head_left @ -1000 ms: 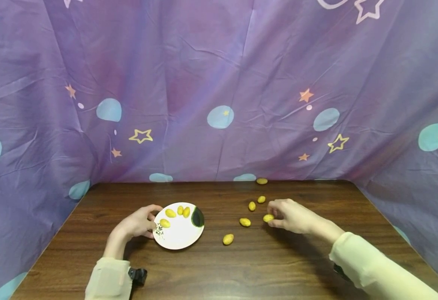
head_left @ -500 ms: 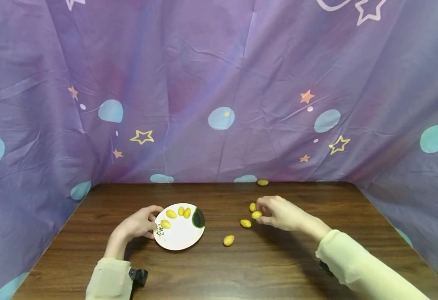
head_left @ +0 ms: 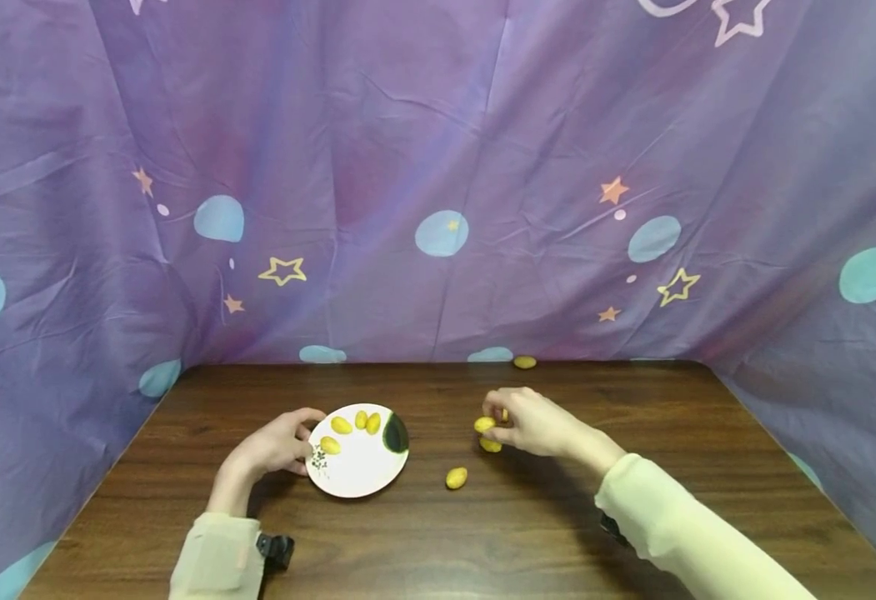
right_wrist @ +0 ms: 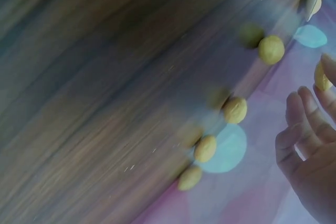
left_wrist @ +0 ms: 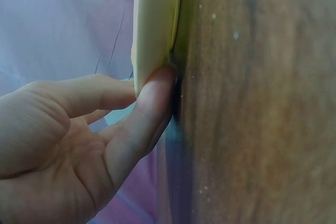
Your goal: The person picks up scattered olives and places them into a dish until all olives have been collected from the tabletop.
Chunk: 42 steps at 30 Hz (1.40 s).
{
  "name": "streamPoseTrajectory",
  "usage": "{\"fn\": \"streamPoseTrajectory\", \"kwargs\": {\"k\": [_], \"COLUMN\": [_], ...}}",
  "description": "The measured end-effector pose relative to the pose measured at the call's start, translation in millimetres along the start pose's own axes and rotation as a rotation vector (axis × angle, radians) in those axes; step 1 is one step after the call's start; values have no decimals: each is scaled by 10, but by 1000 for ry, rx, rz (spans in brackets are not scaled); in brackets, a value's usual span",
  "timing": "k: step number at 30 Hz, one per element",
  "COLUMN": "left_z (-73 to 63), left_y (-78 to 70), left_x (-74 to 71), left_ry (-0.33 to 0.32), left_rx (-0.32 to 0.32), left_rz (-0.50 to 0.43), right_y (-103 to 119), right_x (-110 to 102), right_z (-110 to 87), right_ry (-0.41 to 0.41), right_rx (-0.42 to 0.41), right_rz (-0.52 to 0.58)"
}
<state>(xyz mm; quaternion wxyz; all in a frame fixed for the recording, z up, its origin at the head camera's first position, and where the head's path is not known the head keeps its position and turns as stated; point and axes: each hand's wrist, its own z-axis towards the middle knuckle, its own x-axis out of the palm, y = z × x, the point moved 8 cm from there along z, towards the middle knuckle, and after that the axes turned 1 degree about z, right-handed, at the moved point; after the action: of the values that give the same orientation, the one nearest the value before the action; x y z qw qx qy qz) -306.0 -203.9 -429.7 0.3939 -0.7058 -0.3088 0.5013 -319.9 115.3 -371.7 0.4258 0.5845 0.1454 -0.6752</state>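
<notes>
Moved toward nine o'clock, my right hand (head_left: 533,423) pinches a yellow fruit (head_left: 484,424), likely light, best held mid-body; left hand (head_left: 278,445) grips plate (head_left: 358,471).

Your counter (head_left: 422,550) is dark brown, its wood grain running left to right and its top slightly glossy. On its left half you have a white plate (head_left: 362,479). To the right of that lie a near yellow fruit (head_left: 456,477), a second one (head_left: 491,447) slightly farther right, a mostly hidden third (head_left: 505,414) beyond, and another (head_left: 524,362) at the far edge.
</notes>
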Motion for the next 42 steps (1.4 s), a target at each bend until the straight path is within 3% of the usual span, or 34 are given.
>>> {"fn": "streamPoseTrajectory", "kwargs": {"k": [18, 31, 42], "left_z": [-10, 8, 5], "left_y": [23, 1, -2], "left_x": [-5, 1, 3], "left_ry": [-1, 11, 9], "left_rx": [-8, -16, -7], "left_rz": [-1, -11, 4], "right_y": [164, 359, 515], "right_x": [258, 574, 684], "right_z": [447, 814, 1092], "right_ry": [-2, 77, 150], "right_rx": [54, 60, 93], "right_rz": [41, 26, -53]}}
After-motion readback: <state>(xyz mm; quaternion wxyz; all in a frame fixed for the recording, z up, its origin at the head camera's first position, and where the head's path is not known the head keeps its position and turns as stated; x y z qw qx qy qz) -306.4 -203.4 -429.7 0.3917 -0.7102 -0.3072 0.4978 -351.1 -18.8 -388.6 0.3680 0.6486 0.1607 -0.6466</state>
